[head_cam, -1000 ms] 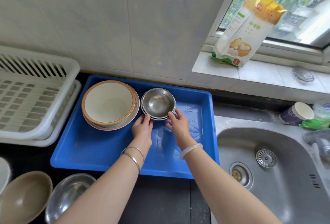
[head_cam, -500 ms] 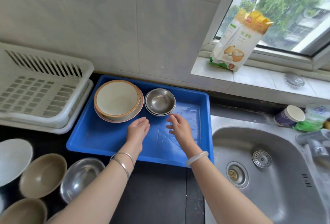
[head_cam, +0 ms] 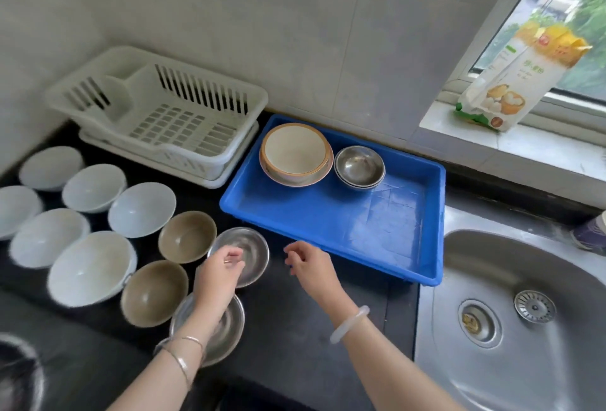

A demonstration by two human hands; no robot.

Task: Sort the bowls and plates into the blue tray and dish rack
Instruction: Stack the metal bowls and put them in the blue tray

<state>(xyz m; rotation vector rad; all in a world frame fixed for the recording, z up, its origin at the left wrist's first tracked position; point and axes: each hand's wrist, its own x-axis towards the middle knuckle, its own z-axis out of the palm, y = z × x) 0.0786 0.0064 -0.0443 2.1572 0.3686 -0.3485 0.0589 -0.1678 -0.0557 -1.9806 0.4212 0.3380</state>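
The blue tray (head_cam: 328, 230) lies on the dark counter and holds a stack of cream bowls (head_cam: 295, 151) and stacked steel bowls (head_cam: 359, 166) at its far end. The white dish rack (head_cam: 164, 115) stands to its left with nothing in it. On the counter lie several white bowls (head_cam: 141, 209), two brown bowls (head_cam: 187, 235), and two steel bowls, one (head_cam: 252, 246) near the tray's front left corner. My left hand (head_cam: 218, 274) hovers over that steel bowl, fingers loosely curled, holding nothing. My right hand (head_cam: 310, 264) hovers just right of it, also with nothing in it.
A steel sink (head_cam: 511, 312) lies to the right of the tray. A flour bag (head_cam: 511, 82) leans on the window sill. A cup (head_cam: 590, 233) stands at the far right edge. A dark round burner (head_cam: 16, 374) is at the bottom left.
Both hands left the steel bowls in the tray and drew back left over the counter. The view swung left, and more bowls and the whole rack came into sight.
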